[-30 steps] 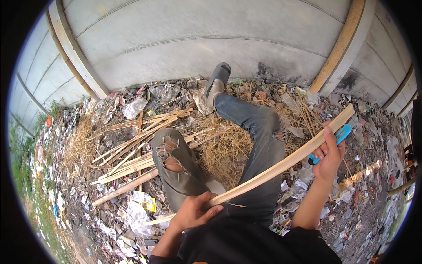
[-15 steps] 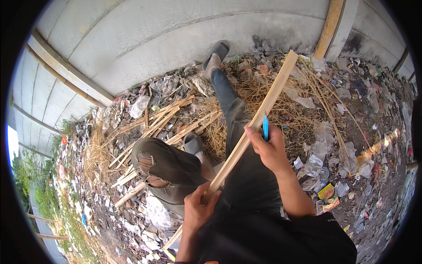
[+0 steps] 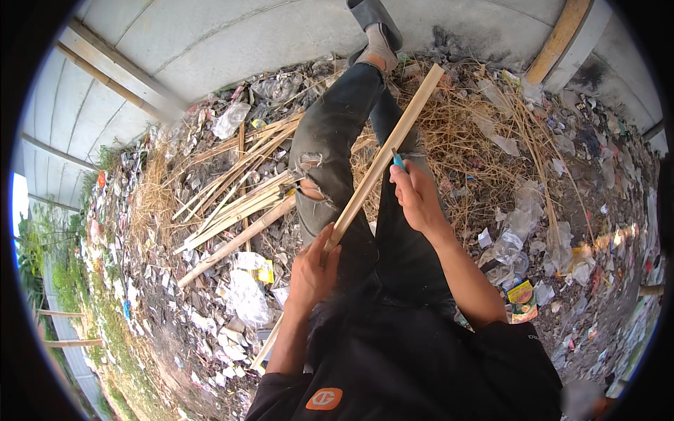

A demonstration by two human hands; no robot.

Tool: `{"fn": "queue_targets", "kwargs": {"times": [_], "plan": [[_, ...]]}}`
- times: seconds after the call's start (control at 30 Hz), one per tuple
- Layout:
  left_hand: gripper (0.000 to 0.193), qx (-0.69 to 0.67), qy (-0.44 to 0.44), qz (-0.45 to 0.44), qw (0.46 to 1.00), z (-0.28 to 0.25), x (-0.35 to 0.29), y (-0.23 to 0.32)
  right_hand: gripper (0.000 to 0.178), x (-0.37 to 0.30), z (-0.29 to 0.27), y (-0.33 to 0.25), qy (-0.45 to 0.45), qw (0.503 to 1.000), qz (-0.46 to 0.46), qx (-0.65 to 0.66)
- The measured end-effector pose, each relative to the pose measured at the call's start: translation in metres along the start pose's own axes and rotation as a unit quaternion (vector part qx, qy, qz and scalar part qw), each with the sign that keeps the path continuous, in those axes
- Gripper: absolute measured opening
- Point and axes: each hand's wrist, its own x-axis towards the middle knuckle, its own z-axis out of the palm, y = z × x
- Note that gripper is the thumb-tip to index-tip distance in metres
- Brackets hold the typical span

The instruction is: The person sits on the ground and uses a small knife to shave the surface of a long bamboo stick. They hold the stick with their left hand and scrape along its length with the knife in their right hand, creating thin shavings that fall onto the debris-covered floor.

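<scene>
- Left hand (image 3: 314,275) grips the long wooden strip (image 3: 386,151), slanting up across the legs (image 3: 335,123)!
- Right hand (image 3: 421,200) clasps the blue cutter (image 3: 398,161), blade right by the strip's edge.
- Sticks (image 3: 239,212) lie off left on littered ground (image 3: 165,361).

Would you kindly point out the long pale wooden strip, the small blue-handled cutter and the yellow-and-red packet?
Long pale wooden strip (image 3: 378,165): head view, on its broad face.
Small blue-handled cutter (image 3: 399,161): head view, on its exposed blue handle.
Yellow-and-red packet (image 3: 521,302): head view, near its middle.

Smooth wooden strip (image 3: 385,156) – frayed cloth trousers (image 3: 357,256) – matt concrete wall (image 3: 281,38)
</scene>
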Motion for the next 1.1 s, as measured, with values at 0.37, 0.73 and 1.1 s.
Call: {"fn": "queue_targets", "kwargs": {"times": [0.37, 0.73, 1.1], "plan": [[0.034, -0.022, -0.023, 0.007, 0.999, 0.037, 0.035, -0.071, 0.051, -0.040, 0.091, 0.062, -0.145, 0.939, -0.044, -0.308], [0.029, 0.021, -0.063, -0.063, 0.996, 0.013, -0.002, -0.078, 0.058, -0.041, 0.098, 0.068, -0.128, 0.934, 0.028, -0.332], [0.030, 0.138, 0.040, -0.098, 0.985, -0.084, -0.215, -0.129, 0.061, -0.023, 0.082, 0.083, -0.053, 0.954, 0.072, -0.285]]}}
